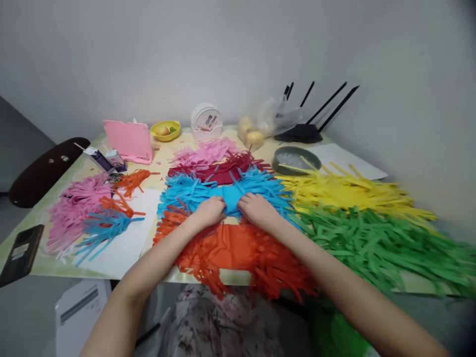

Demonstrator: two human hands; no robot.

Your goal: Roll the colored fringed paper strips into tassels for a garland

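Both hands rest on a blue fringed paper sheet [231, 192] in the middle of the table. My left hand [212, 209] has its curled fingers at the left part of the plain blue band. At the band's right part, my right hand [256, 207] is closed, its fingertips on the paper. An orange fringed sheet [235, 247] lies nearest the front edge, under my forearms. Behind the blue one are a dark red fringed sheet [221, 174] and a pink fringed sheet [208, 152]. Yellow fringe [345, 192] and green fringe [375, 240] spread to the right.
At left lie pink [80, 203], blue [106, 225] and orange tassels [134, 181], near drink cartons [99, 159] and a dark phone [22, 252]. A pink tablet case [130, 141], yellow bowl [165, 131], bagged fruit [254, 138], grey-green dish [296, 160] and router [299, 133] stand behind.
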